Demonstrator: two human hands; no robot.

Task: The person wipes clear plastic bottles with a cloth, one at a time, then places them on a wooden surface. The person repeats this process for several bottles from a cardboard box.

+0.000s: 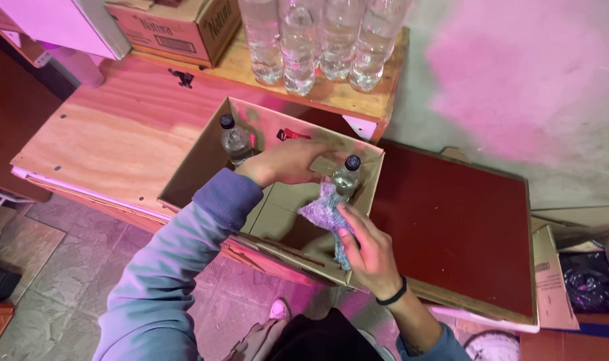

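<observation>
At the far left, a pale wooden table [110, 140] carries an open cardboard box [204, 157] that sits tilted, its mouth facing up. Inside the box, near its back left corner, a clear plastic bottle with a dark cap [235, 139] stands upright. A small red thing [291, 134] lies just behind it against the far wall of the box.

The left hand [285, 162], reaching out of a grey-blue sleeve, lies across the box's open top, fingers curled over the inner cardboard divider; whether it grips the card cannot be told. Just to its right stands a second bottle [346, 176], also dark-capped, at the right edge of the box.

The right hand [369, 251], with a black band at the wrist, is closed on a purple cloth [323, 212] and presses it against the side of that second bottle.

Behind the box, four larger clear bottles [318, 40] stand in a row on a raised shelf. Further right lies a dark red board [458, 220].
</observation>
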